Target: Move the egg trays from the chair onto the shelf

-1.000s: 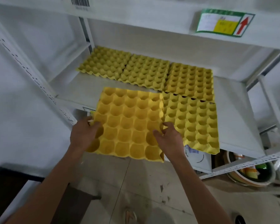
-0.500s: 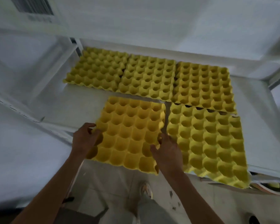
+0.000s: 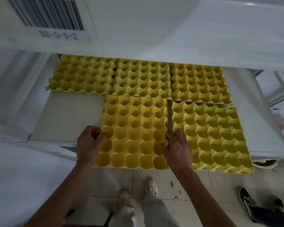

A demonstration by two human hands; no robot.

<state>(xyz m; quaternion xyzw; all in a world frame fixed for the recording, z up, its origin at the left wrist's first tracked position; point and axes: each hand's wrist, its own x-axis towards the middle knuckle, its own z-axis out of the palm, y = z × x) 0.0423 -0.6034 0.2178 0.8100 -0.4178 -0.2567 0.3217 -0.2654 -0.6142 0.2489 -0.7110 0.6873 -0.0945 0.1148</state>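
Note:
A yellow egg tray (image 3: 134, 128) lies on the white shelf (image 3: 67, 115), front row, middle; its near edge overhangs the shelf's front. My left hand (image 3: 88, 145) grips its left edge and my right hand (image 3: 177, 148) grips its right edge. Three more yellow trays fill the back row: left (image 3: 82, 76), middle (image 3: 143, 81) and right (image 3: 198, 86). Another tray (image 3: 211, 136) sits at the front right, a narrow gap from the held one. The chair is not in view.
The upper shelf's front edge with a barcode label (image 3: 49, 17) hangs close overhead. A bare patch of shelf lies at the front left. Below are the tiled floor, my own feet (image 3: 138, 192) and another person's black shoe (image 3: 247, 203) at the right.
Both hands have pushed the tray further onto the shelf, up against the back row. The view has moved closer and tilted down.

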